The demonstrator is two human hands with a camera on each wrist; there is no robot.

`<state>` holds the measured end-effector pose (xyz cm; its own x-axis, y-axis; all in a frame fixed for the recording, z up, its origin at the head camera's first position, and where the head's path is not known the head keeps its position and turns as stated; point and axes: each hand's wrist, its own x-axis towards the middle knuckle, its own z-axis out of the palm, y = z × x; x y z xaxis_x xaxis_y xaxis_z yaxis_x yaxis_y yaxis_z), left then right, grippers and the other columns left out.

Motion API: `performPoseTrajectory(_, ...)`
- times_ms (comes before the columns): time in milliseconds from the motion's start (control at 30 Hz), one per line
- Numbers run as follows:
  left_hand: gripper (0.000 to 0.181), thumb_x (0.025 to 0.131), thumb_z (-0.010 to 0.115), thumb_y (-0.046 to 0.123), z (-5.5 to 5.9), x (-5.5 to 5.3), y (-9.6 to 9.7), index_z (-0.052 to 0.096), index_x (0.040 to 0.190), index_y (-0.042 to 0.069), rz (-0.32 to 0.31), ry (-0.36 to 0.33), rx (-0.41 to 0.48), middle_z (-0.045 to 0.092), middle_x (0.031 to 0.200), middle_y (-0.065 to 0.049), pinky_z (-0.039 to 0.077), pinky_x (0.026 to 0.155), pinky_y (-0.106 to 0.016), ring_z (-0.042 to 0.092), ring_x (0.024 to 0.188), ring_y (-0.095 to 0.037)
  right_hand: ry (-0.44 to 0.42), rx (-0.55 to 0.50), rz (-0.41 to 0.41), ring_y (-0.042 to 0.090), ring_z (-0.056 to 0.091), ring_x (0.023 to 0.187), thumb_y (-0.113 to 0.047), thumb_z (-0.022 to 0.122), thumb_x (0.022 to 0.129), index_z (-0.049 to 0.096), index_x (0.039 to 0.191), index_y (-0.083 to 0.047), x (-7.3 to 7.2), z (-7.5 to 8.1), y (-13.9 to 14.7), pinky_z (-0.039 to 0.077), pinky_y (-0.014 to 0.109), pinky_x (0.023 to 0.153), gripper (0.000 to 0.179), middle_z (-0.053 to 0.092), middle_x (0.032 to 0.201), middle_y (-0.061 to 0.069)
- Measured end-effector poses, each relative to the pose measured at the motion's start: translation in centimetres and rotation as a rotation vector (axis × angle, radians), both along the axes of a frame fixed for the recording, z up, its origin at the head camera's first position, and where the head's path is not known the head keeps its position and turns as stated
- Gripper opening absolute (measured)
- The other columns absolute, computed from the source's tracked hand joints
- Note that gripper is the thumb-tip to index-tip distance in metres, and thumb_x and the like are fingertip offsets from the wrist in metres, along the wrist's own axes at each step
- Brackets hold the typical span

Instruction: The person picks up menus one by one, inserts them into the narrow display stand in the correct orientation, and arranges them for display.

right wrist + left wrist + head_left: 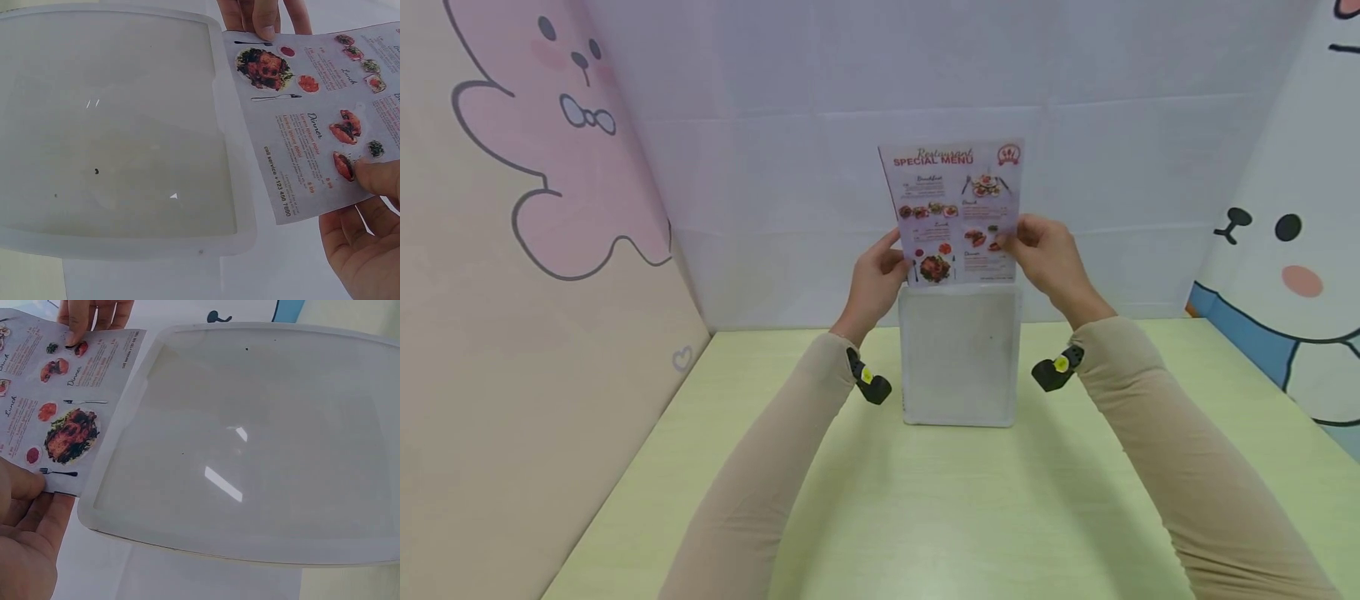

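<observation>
A printed restaurant menu sheet is held upright in the head view, its lower edge right at the top of a clear sign holder with a white frame. My left hand pinches the sheet's lower left edge, thumb in front and fingers behind. On the other side my right hand pinches the right edge a little higher, its thumb over a food picture. Both wrist views show the sheet's bottom edge beside the holder's top rim. Nothing shows inside the holder's clear panel.
The holder stands upright on a pale green table, near the white back wall. A pink cartoon bear decorates the left wall, and a white cartoon animal the right one. Small black wrist cameras sit at both sleeves.
</observation>
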<state>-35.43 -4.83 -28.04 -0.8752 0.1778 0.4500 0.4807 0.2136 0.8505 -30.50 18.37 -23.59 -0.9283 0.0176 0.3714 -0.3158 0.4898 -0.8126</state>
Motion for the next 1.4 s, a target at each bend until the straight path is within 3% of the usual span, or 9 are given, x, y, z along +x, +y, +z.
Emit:
performPoseTrajectory(933,0.051,0.097,0.053,0.002,0.10,-0.25,0.28,0.043,0.145,0.016,-0.011,-0.019,-0.010,0.067,0.113,-0.018,0.056,0.081,-0.032,0.066,0.102,-0.026,0.005,0.024,-0.019,0.035,0.057,0.117,-0.014,0.054,0.099,0.060,0.123,0.003,-0.34,-0.11,0.22,0.041,0.049,0.104,0.030,0.061,0.125,0.024)
performPoseTrajectory(1400,0.049,0.096,0.056,0.004,-0.31,-0.30,-0.24,0.046,0.143,0.013,0.009,-0.020,-0.069,0.068,0.111,-0.017,0.053,0.086,-0.035,0.066,0.099,-0.026,-0.039,0.048,-0.007,0.035,0.054,0.121,-0.017,0.053,0.099,0.059,0.123,0.003,-0.44,-0.32,-0.03,0.038,0.052,0.106,0.031,0.060,0.127,0.024)
